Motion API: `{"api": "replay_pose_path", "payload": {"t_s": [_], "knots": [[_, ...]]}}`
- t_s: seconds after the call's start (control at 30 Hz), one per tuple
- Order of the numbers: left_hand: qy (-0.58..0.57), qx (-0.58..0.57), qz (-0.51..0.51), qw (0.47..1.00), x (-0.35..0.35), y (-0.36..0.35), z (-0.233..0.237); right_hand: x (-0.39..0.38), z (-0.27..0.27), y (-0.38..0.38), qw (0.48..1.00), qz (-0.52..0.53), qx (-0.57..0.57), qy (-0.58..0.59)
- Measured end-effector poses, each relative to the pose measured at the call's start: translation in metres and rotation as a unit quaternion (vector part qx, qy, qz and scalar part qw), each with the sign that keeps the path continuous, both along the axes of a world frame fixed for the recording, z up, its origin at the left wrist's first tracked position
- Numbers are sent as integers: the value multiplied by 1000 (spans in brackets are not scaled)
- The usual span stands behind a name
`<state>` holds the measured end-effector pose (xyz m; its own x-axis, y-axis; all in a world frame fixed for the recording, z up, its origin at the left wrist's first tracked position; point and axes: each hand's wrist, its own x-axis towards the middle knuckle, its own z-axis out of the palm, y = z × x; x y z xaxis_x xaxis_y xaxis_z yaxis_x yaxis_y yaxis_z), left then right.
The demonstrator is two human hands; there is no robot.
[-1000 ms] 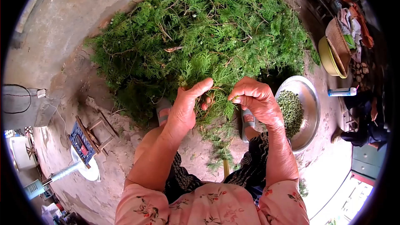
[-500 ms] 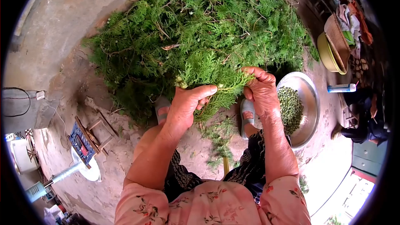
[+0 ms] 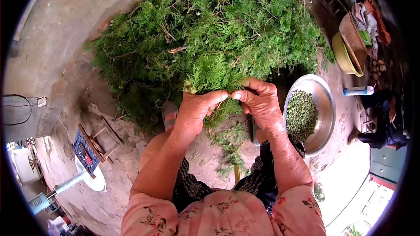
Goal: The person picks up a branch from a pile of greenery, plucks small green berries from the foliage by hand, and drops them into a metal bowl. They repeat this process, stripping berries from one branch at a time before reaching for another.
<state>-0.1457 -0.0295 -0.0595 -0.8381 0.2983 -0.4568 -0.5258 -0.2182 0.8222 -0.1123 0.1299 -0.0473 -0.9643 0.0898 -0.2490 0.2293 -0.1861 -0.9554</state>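
A leafy green cypress sprig [image 3: 213, 71] is pinched in my left hand [image 3: 194, 108], its flat fronds fanning out above and below the thumb. A pale green cone cluster [image 3: 189, 87] shows beside that hand's index finger. My right hand [image 3: 262, 104] is closed with its thumb and index finger on the sprig, nearly touching the left thumb tip. Whether a cone lies between these fingertips is hidden. Beyond both hands spreads a large heap of cypress branches [image 3: 210, 22]. To the right, a shiny metal basin [image 3: 324, 124] holds many small green cones [image 3: 301, 116].
A yellow basket [image 3: 343, 57] with a woven tray [image 3: 353, 43] leans at the upper right. Near it lies a white and blue tube [image 3: 358, 91]. Another person [image 3: 383, 122] sits at the far right. A small stool [image 3: 87, 148] stands left; leaf scraps [image 3: 229, 146] litter the floor.
My right hand has moved left and slightly down along the sprig, from its right-hand tip to beside my left thumb. My left hand stays in place.
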Motion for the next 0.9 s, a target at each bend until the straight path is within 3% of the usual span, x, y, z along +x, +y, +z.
{"api": "replay_pose_path", "payload": {"t_s": [0.1,0.3,0.37,0.43,0.5,0.57,0.6,0.7,0.77,0.83,0.9], "knots": [[-11,-6,-12,1000,1,0,1,0,-6,-4,996,-16,-86,-13],[-3,13,-19,1000,1,1,1,6,-9,-13,996,-41,-78,-14],[-14,35,-29,999,1,0,4,6,-12,-11,964,-58,-236,-106],[-21,38,-29,999,1,-1,5,5,-13,-10,957,-65,-253,-126],[-28,41,-29,998,0,-2,5,1,-13,-2,927,-79,-345,-124],[-13,5,-52,999,-2,-2,3,-3,-10,7,952,-126,-265,-82],[4,-53,-43,998,-1,-1,-3,-8,-11,14,949,-122,-285,-46],[42,-55,-48,996,0,3,-3,-14,1,22,932,-161,-325,27],[86,-57,-67,992,0,2,-8,-12,-2,22,945,-102,-301,77],[79,-83,-95,989,1,3,-12,-4,2,11,992,-40,-110,46],[122,-109,-116,980,2,-1,-22,1,5,-9,999,-3,16,40]]}}
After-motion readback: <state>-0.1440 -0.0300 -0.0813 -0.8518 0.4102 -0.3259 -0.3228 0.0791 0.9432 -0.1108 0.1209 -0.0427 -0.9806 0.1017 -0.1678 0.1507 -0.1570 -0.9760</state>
